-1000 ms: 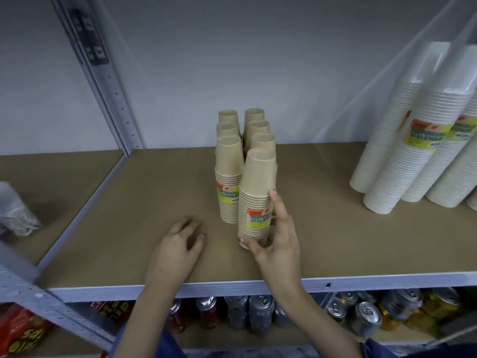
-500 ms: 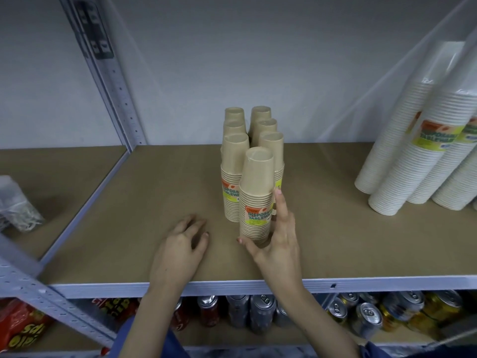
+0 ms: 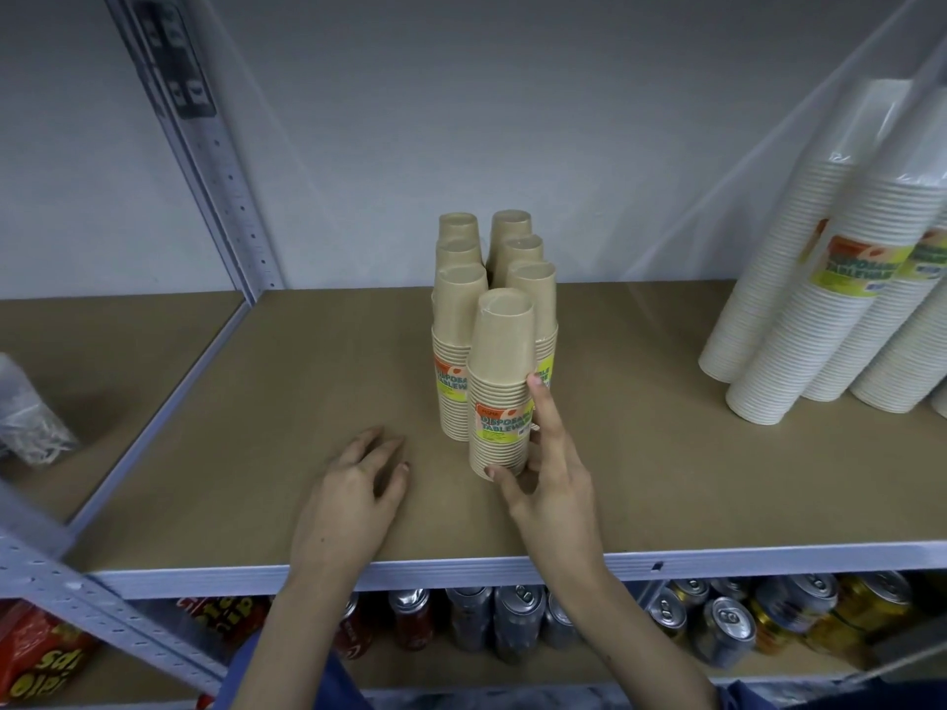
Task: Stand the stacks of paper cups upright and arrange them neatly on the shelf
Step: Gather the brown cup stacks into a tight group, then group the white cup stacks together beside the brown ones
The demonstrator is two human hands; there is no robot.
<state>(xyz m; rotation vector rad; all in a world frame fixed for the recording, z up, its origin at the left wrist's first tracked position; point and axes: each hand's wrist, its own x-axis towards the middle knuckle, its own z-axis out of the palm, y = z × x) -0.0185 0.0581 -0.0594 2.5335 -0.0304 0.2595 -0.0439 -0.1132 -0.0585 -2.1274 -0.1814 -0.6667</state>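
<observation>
Several wrapped stacks of tan paper cups stand upright in two rows near the middle of the brown shelf board (image 3: 666, 453). The nearest stack (image 3: 501, 371), with an orange and yellow label, stands at the front. My right hand (image 3: 548, 474) touches that stack: its thumb lies at the base and its straight forefinger runs up the stack's right side. My left hand (image 3: 353, 484) rests flat on the shelf to the left of the stacks, holding nothing. The rear stacks (image 3: 461, 279) are partly hidden behind the front ones.
Tall wrapped stacks of white cups (image 3: 820, 299) lean at the right of the shelf. A grey upright post (image 3: 205, 146) rises at the left, with a clear bag (image 3: 25, 417) beyond it. Drink cans (image 3: 717, 627) and red snack packs (image 3: 41, 663) fill the shelf below.
The front stack and my right hand have shifted slightly back toward the other stacks. My left hand stays on the shelf.
</observation>
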